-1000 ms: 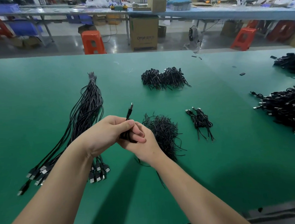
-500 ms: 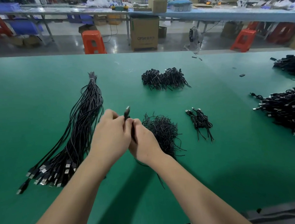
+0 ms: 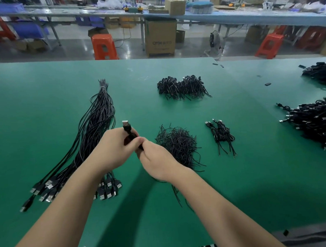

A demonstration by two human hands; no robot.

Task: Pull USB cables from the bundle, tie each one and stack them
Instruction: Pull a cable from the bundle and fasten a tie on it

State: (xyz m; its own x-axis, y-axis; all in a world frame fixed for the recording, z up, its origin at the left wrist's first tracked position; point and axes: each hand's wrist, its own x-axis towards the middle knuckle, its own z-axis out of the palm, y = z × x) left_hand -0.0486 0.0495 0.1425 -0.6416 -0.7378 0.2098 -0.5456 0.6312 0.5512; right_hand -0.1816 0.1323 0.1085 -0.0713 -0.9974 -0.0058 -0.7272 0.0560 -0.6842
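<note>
Black cable [image 3: 130, 136], coiled, sits pinched between your left hand [image 3: 113, 149] and right hand [image 3: 156, 157] above table [image 3: 45, 109]. Light, limp, springy: hold coil middle, not plug [image 3: 126, 124].

Coiled USB cable [image 3: 130, 136] mostly hidden inside left hand [image 3: 111, 150] and right hand [image 3: 156, 161]; cable pile [image 3: 315, 122] cut off by right edge.

Green work table [image 3: 45, 109] fills the foreground. Beyond it, glossy grey floor [image 3: 71, 50], orange plastic stools [image 3: 103, 46], a tall cardboard box [image 3: 160, 37], and a long blue-topped bench [image 3: 247, 18] cluttered with boxes.
</note>
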